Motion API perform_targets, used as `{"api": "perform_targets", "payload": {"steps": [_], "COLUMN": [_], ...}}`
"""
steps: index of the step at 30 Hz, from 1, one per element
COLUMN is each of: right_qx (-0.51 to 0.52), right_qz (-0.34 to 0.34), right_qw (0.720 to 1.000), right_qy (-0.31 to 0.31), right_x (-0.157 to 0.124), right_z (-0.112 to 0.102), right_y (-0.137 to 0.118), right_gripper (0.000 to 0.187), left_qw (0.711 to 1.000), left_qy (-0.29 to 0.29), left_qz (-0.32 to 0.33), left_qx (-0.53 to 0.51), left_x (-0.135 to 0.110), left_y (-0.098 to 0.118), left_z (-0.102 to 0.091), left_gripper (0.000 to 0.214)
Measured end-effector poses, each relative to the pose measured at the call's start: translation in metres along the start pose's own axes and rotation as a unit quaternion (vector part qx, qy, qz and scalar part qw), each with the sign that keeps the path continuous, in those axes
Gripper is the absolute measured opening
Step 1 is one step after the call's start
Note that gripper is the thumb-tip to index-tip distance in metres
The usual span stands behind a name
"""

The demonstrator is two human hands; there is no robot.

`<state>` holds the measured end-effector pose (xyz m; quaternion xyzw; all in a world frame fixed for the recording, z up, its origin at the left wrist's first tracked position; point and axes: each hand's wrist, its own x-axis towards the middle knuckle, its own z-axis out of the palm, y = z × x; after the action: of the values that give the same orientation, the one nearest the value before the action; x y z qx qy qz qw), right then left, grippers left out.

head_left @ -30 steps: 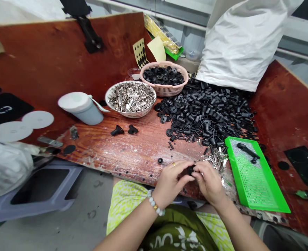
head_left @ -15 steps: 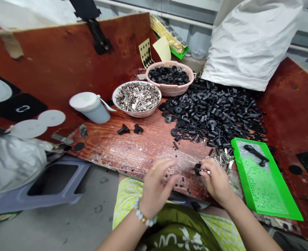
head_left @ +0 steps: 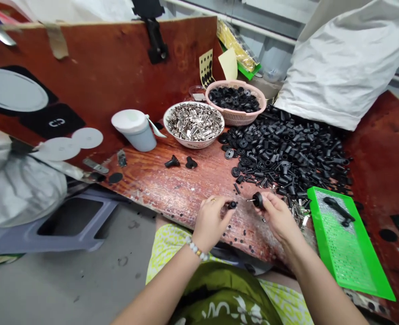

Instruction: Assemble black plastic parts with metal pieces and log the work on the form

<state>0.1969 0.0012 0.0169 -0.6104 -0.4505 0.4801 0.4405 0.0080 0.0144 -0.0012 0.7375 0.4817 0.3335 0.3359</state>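
My left hand [head_left: 210, 221], with a beaded bracelet at the wrist, pinches a small black plastic part [head_left: 232, 205] between thumb and fingers. Facing it across a narrow gap is my right hand [head_left: 278, 215], closed on a round black plastic cap [head_left: 257, 200] from which a thin metal pin points left. The two held parts do not touch. Beyond my right hand spreads a large heap of black plastic parts [head_left: 294, 140], with loose metal clips [head_left: 301, 211] at its near edge. Two black knob-like pieces [head_left: 172, 161] lie farther back on the wooden table [head_left: 152, 189].
A bowl [head_left: 194, 144] of metal clips and a pink basket [head_left: 240, 118] of black discs stand at the back. Left of them is a lidded cup [head_left: 141, 137]. At right lies a green tray [head_left: 328, 253] holding a black handle-like part [head_left: 338, 210]. A white sack [head_left: 345, 67] leans behind the heap.
My left hand, earlier spread with nothing visible in it, now pinches a small black part. My right hand has turned its cap so the pin shows. The view has swung slightly left.
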Motion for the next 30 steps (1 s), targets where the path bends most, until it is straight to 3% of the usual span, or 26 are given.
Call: {"api": "perform_targets", "payload": {"steps": [4,8,13,17,30], "right_qx": [-0.016,-0.122,-0.189,-0.201,-0.257], "right_qz": [-0.007,-0.071,-0.102,-0.101,-0.121], "right_qw": [1.0,0.99,0.976,0.974,0.959], "right_qy": [0.005,0.023,0.022,0.014,0.015], "right_x": [-0.003,-0.009,-0.013,-0.016,-0.021], "right_z": [0.001,0.004,0.005,0.004,-0.007], "right_y": [0.0,-0.006,-0.01,-0.01,-0.019], "right_gripper": [0.027,0.021,0.015,0.013,0.014], "left_qw": [0.998,0.992,0.985,0.975,0.982], "left_qy": [-0.009,-0.004,-0.023,-0.04,-0.03], "left_qz": [0.015,0.009,-0.024,-0.062,-0.048], "left_qx": [-0.065,-0.127,-0.169,-0.208,-0.179], "left_x": [0.0,-0.001,-0.002,-0.002,-0.002], "left_y": [0.009,0.011,0.012,0.015,0.013], "left_z": [0.002,0.008,0.014,0.016,0.014], "left_gripper": [0.02,0.022,0.023,0.037,0.039]}}
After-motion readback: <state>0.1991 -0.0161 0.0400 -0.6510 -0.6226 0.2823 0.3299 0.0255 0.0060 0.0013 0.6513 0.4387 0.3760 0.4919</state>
